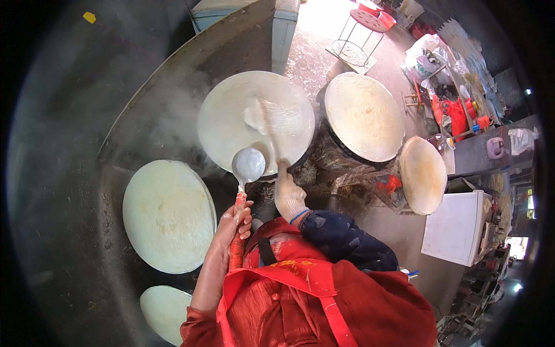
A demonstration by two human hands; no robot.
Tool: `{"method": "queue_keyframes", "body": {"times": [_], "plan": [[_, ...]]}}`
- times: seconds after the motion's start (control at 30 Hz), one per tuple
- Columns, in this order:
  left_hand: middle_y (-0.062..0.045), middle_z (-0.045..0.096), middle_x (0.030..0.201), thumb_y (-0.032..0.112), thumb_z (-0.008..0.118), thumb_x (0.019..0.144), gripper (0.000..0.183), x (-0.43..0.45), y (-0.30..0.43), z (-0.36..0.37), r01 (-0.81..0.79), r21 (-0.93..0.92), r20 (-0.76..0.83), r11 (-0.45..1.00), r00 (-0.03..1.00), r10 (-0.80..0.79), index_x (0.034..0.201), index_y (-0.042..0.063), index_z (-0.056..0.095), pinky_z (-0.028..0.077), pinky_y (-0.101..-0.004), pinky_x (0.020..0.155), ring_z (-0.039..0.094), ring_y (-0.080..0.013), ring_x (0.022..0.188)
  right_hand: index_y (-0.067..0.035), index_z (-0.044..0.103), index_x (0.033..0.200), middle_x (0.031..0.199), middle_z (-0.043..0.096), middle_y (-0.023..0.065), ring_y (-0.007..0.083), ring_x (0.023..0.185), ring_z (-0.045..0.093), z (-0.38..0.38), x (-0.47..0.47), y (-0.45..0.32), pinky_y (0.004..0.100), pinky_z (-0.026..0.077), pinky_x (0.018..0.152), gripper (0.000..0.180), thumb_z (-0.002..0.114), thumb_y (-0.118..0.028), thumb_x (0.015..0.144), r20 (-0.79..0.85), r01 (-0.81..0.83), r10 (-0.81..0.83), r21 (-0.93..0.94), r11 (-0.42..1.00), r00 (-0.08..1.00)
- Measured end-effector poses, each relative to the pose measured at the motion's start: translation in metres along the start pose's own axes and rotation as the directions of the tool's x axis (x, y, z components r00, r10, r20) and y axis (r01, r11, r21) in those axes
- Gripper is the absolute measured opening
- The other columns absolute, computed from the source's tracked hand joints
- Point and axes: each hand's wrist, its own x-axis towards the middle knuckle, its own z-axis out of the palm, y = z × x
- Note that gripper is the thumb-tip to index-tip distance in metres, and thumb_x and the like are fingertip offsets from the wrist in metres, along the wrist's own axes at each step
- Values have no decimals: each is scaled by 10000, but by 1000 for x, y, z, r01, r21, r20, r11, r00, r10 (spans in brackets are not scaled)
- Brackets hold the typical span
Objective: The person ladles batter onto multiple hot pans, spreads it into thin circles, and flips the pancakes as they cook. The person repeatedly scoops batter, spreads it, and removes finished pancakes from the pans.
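My left hand (pixel 234 219) is bare and grips the red-wrapped handle of a metal ladle (pixel 248 165), whose bowl is over the near edge of a large round griddle. Pale batter (pixel 217 112) coats that griddle, and wet streaks show at its middle and right. My right hand (pixel 288 193), in a whitish knitted glove, is closed at the griddle's near rim on the end of a thin spreader (pixel 269 130), which reaches across the batter. The spreader's far part is blurred.
Other round surfaces with pale sheets lie at the left (pixel 169 217), lower left (pixel 164 312), right (pixel 364 117) and far right (pixel 422 175). Steam drifts at the left. A stool (pixel 367 21) stands beyond, and a white cabinet (pixel 453 227) at the right.
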Motion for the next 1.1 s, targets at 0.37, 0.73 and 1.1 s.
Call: {"method": "queue_keyframes", "body": {"times": [0.37, 0.73, 1.1], "plan": [[-12, 519, 805, 259, 665, 1086, 231, 64, 35, 1, -234, 13, -183, 972, 955, 233, 1170, 58, 587, 420, -276, 449, 453, -90, 559, -107, 371, 1591, 1484, 581, 270, 534, 1138, 683, -34, 34, 25, 562, 583, 893, 587, 467, -37, 1017, -17, 269, -274, -141, 953, 962], [-27, 534, 817, 245, 609, 1104, 210, 71, 77, 19, -328, 141, -372, 934, 857, 357, 1119, 38, 571, 497, -311, 483, 515, -111, 603, -243, 421, 1565, 1196, 696, 296, 537, 1029, 702, -64, 31, 37, 638, 538, 866, 488, 468, -237, 1080, 164, 400, -375, -156, 903, 912], [-3, 510, 804, 240, 546, 1108, 151, -10, 19, 73, -201, 56, -421, 978, 883, 206, 1019, 121, 521, 444, -268, 453, 464, -77, 569, -74, 434, 1620, 1299, 685, 275, 495, 1103, 694, -39, -26, 110, 491, 579, 889, 573, 577, -141, 1069, -241, 721, -680, 175, 671, 692]]}}
